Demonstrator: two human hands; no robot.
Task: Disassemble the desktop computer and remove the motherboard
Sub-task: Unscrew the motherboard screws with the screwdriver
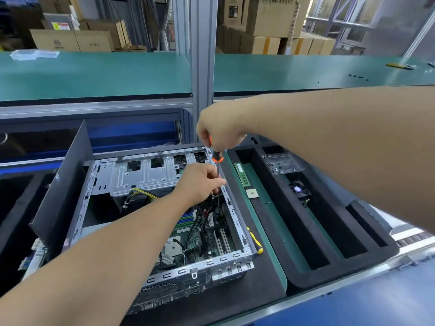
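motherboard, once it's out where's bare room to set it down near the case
Free: the long empty slots in the black foam tray right of the computer case, and the green shelf above. Crowded: the strip with the RAM stick and CPU, the yellow-handled tool against the case, and inside where both hands work the screwdriver.

Opened case (164, 208), motherboard (200, 241) inside
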